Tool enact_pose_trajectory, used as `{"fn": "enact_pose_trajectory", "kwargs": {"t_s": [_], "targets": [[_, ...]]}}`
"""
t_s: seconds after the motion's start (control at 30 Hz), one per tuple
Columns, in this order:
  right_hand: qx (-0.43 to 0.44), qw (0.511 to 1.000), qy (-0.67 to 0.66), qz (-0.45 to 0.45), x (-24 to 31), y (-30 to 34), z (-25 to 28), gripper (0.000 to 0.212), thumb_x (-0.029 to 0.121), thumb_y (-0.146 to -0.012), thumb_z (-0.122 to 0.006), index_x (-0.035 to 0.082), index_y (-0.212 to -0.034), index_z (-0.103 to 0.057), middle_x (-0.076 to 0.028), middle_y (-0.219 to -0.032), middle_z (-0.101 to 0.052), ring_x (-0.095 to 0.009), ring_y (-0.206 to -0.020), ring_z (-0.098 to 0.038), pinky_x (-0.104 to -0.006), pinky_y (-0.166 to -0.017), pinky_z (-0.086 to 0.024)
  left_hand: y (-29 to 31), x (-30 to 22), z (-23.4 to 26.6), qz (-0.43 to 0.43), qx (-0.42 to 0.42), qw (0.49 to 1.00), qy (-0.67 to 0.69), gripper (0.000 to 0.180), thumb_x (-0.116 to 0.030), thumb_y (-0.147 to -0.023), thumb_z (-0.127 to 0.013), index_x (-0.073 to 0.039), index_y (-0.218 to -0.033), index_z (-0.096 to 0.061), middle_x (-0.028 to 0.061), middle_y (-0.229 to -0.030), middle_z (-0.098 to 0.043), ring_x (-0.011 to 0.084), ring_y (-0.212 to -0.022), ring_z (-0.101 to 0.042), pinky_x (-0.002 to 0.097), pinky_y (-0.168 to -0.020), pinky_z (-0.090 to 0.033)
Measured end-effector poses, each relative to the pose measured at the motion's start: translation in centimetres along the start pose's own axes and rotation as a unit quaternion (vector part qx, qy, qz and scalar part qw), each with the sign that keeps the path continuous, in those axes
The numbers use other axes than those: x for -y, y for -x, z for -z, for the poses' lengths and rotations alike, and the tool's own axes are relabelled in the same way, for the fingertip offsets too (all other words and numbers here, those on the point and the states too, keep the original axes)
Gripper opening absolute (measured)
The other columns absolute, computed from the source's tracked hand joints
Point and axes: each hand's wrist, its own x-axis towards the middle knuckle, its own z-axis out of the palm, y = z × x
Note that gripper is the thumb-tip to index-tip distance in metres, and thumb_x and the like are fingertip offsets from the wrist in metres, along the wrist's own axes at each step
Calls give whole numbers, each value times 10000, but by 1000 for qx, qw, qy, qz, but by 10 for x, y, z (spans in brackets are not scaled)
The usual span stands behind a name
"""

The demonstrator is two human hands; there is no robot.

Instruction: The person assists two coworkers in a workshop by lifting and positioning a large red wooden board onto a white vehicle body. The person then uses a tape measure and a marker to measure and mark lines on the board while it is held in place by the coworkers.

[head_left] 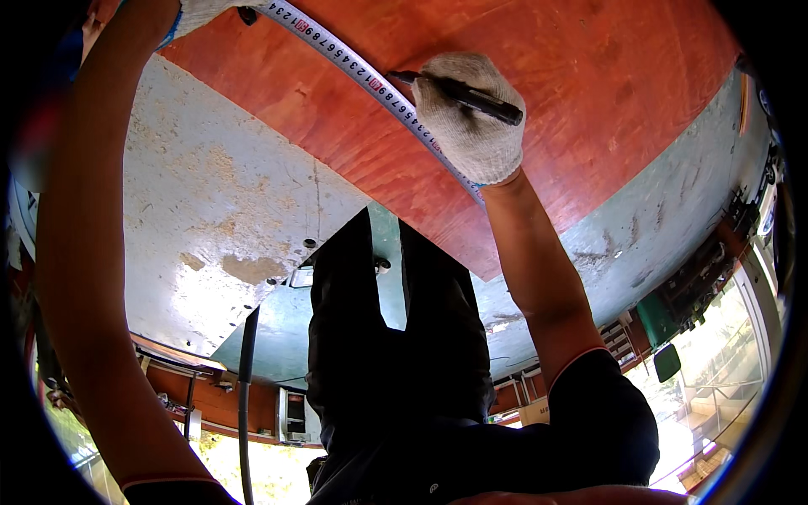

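A silver tape measure blade point(353, 66) with dark markings and red blocks runs diagonally across a reddish-brown wooden board point(606, 93). My right hand point(475, 126), in a white knit glove, is closed around a black marker point(471, 98). The marker's tip points left, close to the blade's edge. The lower end of the blade passes under my right hand and wrist. At the upper left, my left hand point(206, 10), also gloved, is beside the upper end of the blade. The frame edge cuts off its fingers, so its grip is hidden. A small black piece point(247, 15) shows beside it.
The board lies on a worn grey surface point(210, 194), which has stains and small holes. My dark-trousered legs point(396, 370) are at the board's near corner. A dark pole point(247, 396) stands at the lower left. Cluttered shelves point(694, 278) and bright windows line the right.
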Motion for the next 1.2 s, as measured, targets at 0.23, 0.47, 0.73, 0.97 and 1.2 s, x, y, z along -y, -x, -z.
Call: {"fn": "enact_pose_trajectory", "kwargs": {"t_s": [0.23,0.47,0.73,0.97,1.2], "targets": [[-17,999,-41,-25,2,-2,-1,190,-55,-783,-737,0,-934,-637,-61,-798,-646,-117,-683,-611,-259,-633,-514,-7,4,2,8,21,1000,13,532,-530,-689,-783,-38,-886,-734,197,-911,-710,354,-907,-683,435,-798,-528],[-186,870,-173,-423,86,50,66,152,181,-880,-617,39,-871,-565,-38,-696,-551,-94,-589,-489,-252,-513,-397,-11,24,-29,-21,-28,999,18,469,-472,-809,-702,-50,-1008,-648,191,-1090,-637,376,-1025,-626,437,-870,-512],[-305,814,-131,-476,172,204,212,97,126,-871,-618,48,-912,-578,-37,-719,-592,-107,-593,-536,-252,-536,-426,51,-51,0,-13,81,990,111,450,-485,-740,-794,-70,-866,-676,163,-923,-706,320,-862,-680,419,-752,-529],[-405,778,-186,-442,123,229,390,103,126,-854,-638,46,-914,-613,-40,-705,-595,-109,-564,-539,-247,-513,-427,36,-173,98,17,42,996,80,485,-497,-746,-792,-28,-814,-685,200,-801,-685,349,-749,-668,425,-654,-507],[-434,759,-124,-470,68,285,605,157,173,-866,-622,27,-924,-625,-45,-704,-603,-120,-581,-537,-270,-523,-435,-35,-229,229,85,10,987,134,516,-475,-823,-743,34,-871,-670,194,-736,-654,301,-697,-649,431,-646,-490]]}}
